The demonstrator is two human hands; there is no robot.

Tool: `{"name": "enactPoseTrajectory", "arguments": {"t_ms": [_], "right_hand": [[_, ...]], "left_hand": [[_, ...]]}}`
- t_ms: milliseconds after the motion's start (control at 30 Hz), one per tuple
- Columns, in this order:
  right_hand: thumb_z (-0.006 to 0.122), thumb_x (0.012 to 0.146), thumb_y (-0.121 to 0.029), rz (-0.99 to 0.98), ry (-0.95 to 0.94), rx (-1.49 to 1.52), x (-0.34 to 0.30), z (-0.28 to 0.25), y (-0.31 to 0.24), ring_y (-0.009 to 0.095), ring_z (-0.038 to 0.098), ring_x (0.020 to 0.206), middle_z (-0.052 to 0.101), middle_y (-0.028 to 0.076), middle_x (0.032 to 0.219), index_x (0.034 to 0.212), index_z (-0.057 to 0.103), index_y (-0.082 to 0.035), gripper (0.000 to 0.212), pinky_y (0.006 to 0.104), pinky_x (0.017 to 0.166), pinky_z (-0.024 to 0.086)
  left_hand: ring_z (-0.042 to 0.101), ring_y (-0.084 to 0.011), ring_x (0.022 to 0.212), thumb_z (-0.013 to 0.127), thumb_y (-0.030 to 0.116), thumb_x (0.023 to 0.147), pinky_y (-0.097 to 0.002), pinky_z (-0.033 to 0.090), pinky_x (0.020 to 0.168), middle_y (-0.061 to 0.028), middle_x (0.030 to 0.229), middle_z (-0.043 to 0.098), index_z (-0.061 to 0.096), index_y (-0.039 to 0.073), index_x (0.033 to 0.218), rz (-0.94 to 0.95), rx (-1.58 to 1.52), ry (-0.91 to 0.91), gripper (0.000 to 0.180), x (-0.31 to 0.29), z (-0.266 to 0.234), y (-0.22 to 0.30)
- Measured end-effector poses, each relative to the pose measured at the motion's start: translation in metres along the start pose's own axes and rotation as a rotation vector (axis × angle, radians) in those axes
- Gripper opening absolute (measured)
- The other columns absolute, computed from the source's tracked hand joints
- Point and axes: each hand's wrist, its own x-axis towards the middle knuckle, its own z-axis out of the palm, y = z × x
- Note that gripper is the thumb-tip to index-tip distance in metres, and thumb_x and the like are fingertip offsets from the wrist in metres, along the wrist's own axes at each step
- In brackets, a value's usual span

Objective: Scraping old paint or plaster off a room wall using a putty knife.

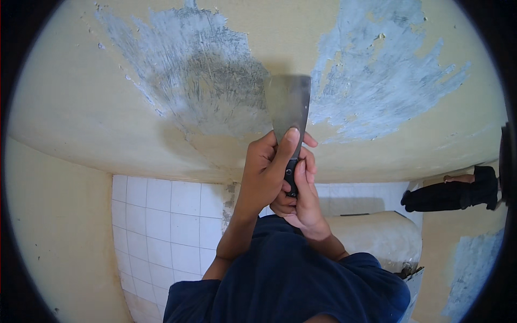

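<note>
Both hands grip a scraper (pixel 291 99) with a wide metal blade and a black riveted handle, its blade pointing up at the wall (pixel 215 153). My left hand (pixel 264 167) is closed round the upper handle, with its thumb pressed along the base of the blade. Lower down, my right hand (pixel 307 199) wraps the handle. The blade edge lies against or just off the yellowish paint, between two scraped patches; contact cannot be made out. The left patch (pixel 204 70) shows grey, scratched plaster. Pale blue-grey covers the right patch (pixel 377 81), with ragged paint edges.
White square tiles (pixel 161 215) cover the floor at lower left, beside a yellowish side wall (pixel 59 226). A pale rounded object (pixel 377 231) stands behind my right arm. At far right is another person in dark clothes (pixel 458 194), near another scraped wall patch (pixel 474 264).
</note>
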Motion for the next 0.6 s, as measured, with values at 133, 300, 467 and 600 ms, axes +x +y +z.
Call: {"name": "enactPoseTrajectory", "arguments": {"t_ms": [133,300,467,600], "right_hand": [[0.028,0.095,-0.053,-0.006,0.107,0.042,-0.005,-0.019,0.006,0.004,0.026,0.036,0.034,-0.003,0.057,0.096,0.044,-0.009,0.047,0.0179,0.033,0.021],[0.018,0.094,-0.058,-0.306,0.096,-0.204,-0.008,-0.032,-0.003,0.007,0.048,0.059,0.054,0.003,0.091,0.13,0.039,-0.009,0.064,0.0197,0.045,0.038],[0.029,0.093,-0.056,-0.281,-0.083,-0.42,-0.001,-0.032,-0.011,0.01,0.043,0.059,0.051,0.005,0.081,0.111,0.043,0.0,0.06,0.0228,0.053,0.034],[0.036,0.09,-0.059,0.014,-0.211,0.072,-0.011,-0.021,-0.02,0.012,0.043,0.053,0.05,0.012,0.076,0.112,0.041,0.003,0.065,0.0237,0.048,0.036]], "left_hand": [[0.056,-0.0072,0.06,0.041,0.027,0.098,-0.0183,0.042,0.052,-0.0063,0.068,0.059,0.05,0.0,0.102,-0.008,0.059,0.026,0.03,-0.005,0.005,-0.022],[0.053,-0.0063,0.065,0.042,0.019,0.097,-0.0194,0.042,0.056,-0.004,0.08,0.054,0.042,0.001,0.11,0.204,0.106,0.11,0.022,-0.004,0.022,-0.022],[0.046,-0.0093,0.06,0.038,0.037,0.097,-0.0236,0.038,0.055,-0.0031,0.067,0.046,0.047,-0.004,0.1,0.347,0.18,-0.083,0.042,0.017,0.015,-0.001],[0.043,-0.0087,0.057,0.024,0.043,0.099,-0.0234,0.038,0.055,-0.0036,0.067,0.045,0.055,-0.007,0.09,0.295,-0.076,-0.263,0.059,0.016,0.017,0.014]]}}
